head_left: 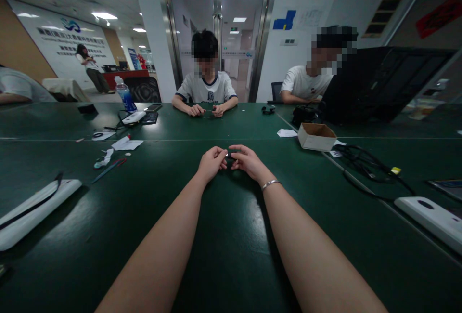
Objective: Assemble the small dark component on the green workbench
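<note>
Both my hands meet over the green table [224, 236], ahead of me and near the middle. My left hand [211, 163] is closed, thumb and fingers pinching a small dark thing [228, 156] with a bright glint on it. From the other side my right hand [248, 163] pinches at the same small thing, its index finger reaching over the top. A silver bangle [270, 184] circles my right wrist. The small thing is mostly covered by my fingers, and its kind cannot be made out.
Across the table sits a person [209, 86], hands on the tabletop; another person [306, 82] sits beside a black monitor [382, 82]. A small open box [316, 137], cables [368, 163] and a white power strip [429, 216] lie right. Paper scraps [127, 144] and a white device [43, 207] lie left.
</note>
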{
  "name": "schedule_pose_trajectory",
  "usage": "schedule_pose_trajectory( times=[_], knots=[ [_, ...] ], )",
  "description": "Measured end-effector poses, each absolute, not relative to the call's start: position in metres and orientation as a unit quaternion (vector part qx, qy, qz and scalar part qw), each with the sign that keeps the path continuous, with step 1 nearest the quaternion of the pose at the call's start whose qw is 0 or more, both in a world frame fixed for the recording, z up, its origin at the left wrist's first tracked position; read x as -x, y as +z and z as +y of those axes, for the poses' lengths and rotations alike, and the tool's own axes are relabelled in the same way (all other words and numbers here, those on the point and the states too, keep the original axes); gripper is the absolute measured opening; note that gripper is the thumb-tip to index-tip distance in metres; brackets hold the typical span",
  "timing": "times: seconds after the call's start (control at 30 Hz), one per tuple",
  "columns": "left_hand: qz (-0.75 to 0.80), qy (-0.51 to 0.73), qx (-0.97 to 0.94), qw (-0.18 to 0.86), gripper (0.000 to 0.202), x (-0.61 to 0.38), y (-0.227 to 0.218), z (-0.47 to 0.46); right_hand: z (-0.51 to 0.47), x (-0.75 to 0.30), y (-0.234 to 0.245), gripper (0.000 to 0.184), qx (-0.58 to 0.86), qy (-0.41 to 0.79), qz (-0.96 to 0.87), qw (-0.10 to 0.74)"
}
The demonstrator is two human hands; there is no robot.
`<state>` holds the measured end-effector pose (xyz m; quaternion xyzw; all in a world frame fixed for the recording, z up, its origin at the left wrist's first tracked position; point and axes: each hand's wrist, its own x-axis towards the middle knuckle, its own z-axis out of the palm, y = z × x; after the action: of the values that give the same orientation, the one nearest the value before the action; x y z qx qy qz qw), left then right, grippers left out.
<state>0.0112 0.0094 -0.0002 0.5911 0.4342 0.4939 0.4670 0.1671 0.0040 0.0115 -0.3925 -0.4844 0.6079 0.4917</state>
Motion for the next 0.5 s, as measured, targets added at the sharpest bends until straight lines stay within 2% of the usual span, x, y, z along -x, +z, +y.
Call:
schedule_pose_trajectory(
  times=[0.3,0.5],
  knots=[
    [0.474,0.495,-0.582,0.438,0.039,-0.01,-0.004,0.013,0.009,-0.17,0.003,0.028,0.364,0.593,-0.527,0.488],
    [0.425,0.527,-0.579,0.455,0.045,-0.008,-0.001,0.012,0.013,-0.17,0.0,0.031,0.359,0.59,-0.542,0.479]
  ],
)
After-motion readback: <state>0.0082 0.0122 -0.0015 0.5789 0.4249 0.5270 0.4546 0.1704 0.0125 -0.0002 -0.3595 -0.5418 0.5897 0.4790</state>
